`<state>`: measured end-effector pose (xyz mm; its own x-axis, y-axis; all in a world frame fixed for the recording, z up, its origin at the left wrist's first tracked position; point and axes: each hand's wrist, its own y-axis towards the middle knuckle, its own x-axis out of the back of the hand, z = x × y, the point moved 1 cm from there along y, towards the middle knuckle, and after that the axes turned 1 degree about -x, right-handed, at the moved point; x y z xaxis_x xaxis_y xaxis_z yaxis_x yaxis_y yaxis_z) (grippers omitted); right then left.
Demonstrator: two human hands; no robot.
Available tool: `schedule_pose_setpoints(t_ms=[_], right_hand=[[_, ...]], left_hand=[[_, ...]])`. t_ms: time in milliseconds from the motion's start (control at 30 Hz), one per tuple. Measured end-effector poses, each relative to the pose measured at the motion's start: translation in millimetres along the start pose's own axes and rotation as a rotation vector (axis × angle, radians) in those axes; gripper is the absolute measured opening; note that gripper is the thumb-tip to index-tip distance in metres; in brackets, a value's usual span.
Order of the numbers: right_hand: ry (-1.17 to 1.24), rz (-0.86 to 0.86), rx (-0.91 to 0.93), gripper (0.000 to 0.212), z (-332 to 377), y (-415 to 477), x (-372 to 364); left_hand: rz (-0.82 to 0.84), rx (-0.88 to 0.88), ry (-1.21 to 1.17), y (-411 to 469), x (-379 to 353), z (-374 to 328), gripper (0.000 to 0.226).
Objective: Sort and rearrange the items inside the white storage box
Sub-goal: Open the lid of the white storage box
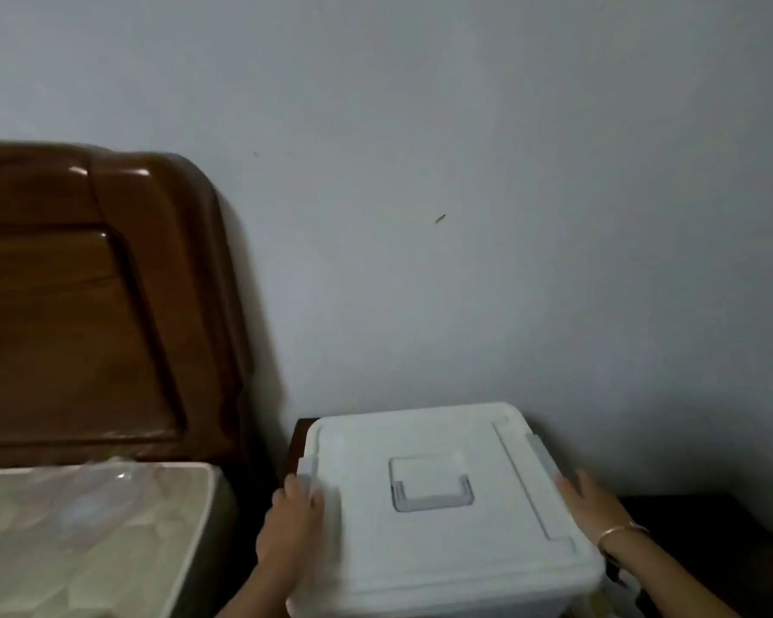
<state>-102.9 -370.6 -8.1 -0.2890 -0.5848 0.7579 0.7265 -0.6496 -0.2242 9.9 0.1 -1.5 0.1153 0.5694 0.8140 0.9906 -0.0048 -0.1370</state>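
Box: white storage box sits closed on a dark bedside cabinet, beside the bed
Left hand: left hand curls over the left latch
Right hand: right hand lies flat, fingers straight, against the right edge
Progress: seemingly barely begun; opening, then all sorting, remains; contents unseen

— What does the white storage box look like?
— Squarish, plain white, its lid on. A grey handle lies folded flat in a recess at the lid's centre, and there are grey latches on the left and right edges.
— Where is it?
— Level over a dark stand, near the wall.
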Motion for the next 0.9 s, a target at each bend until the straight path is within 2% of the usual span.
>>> schedule_pose_setpoints(t_ms=[167, 200, 300, 433, 500, 633, 700, 767, 800, 867, 900], right_hand=[[-0.084, 0.015, -0.051, 0.049, 15.9, 8.9, -24.5], [-0.144, 0.002, -0.058, 0.05, 16.3, 9.8, -26.9], [-0.259, -0.06, -0.065, 0.05, 16.7, 16.4, -30.2], [-0.268, -0.126, -0.096, 0.04, 14.0, 26.6, -39.4], [-0.261, -0.143, -0.107, 0.041, 13.5, 30.6, -41.8], [-0.255, -0.151, -0.111, 0.041, 11.0, 33.8, -45.8], [-0.259, -0.152, -0.108, 0.041, 10.1, 34.0, -46.3], [-0.266, -0.15, -0.106, 0.041, 9.9, 33.1, -46.4], [-0.267, -0.149, -0.102, 0.041, 10.4, 32.1, -46.2], [-0.266, -0.139, -0.094, 0.04, 10.4, 31.3, -45.5], [-0.265, -0.136, -0.095, 0.041, 10.0, 31.1, -44.9]], left_hand=[[-0.04, 0.039, 0.244, -1.7, -24.5, -7.5, 0.058], [-0.034, 0.022, 0.297, 1.5, -25.5, -5.0, 0.056], [-0.032, 0.032, 0.251, 9.2, -23.7, 0.4, 0.036], [-0.045, 0.021, 0.227, 17.9, -28.1, 6.3, 0.025], [-0.042, 0.063, 0.134, 23.1, -29.9, 14.1, 0.027], [-0.023, 0.159, -0.262, 34.8, -27.5, 36.9, 0.048], [0.124, 0.164, -0.496, 38.9, -26.5, 50.4, 0.049], [0.328, 0.33, -0.91, 35.0, -28.3, 60.6, 0.052], [0.369, 0.418, -1.029, 31.4, -28.4, 63.5, 0.052], [0.369, 0.491, -1.073, 30.3, -30.8, 65.0, 0.046], [0.315, 0.509, -1.031, 31.3, -30.8, 62.8, 0.043]])
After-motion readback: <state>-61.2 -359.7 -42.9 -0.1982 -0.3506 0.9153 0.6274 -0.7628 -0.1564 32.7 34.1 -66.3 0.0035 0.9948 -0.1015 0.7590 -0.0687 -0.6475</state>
